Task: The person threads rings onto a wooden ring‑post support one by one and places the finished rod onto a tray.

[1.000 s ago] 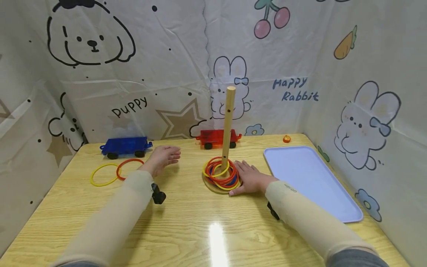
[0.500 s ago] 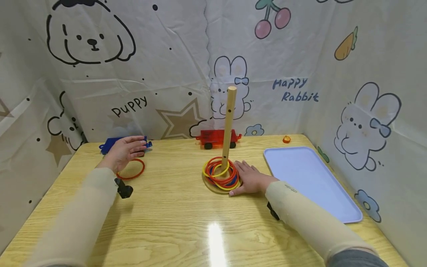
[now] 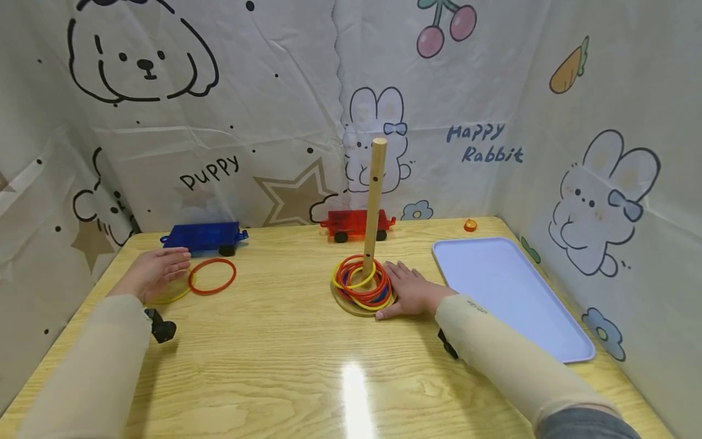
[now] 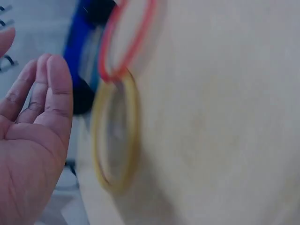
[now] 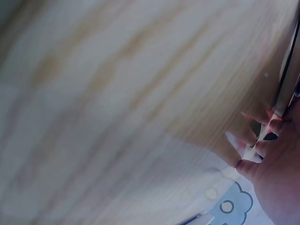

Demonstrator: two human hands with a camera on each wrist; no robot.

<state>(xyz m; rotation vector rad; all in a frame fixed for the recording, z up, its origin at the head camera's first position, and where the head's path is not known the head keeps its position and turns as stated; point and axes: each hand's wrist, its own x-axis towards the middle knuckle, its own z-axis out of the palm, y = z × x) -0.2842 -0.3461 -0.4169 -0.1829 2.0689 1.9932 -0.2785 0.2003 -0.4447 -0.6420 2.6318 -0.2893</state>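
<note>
My left hand hovers at the left above a yellow ring, partly covering it. In the left wrist view the palm and fingers are relaxed and hold nothing, with the yellow ring lying beside them. A red ring lies against the yellow one. My right hand rests against the right edge of the round wooden base, thumb toward the front and fingers extended. From this base rises a wooden post. Several red, yellow and blue rings are piled around the post's foot.
A blue toy wagon stands at the back left, just behind the red ring. Behind the post is a red toy wagon. A lilac tray lies on the right, with a small orange object beyond it.
My left hand has swept left, past the blue wagon and the red ring, to above the yellow ring. The right hand stays at the base.
</note>
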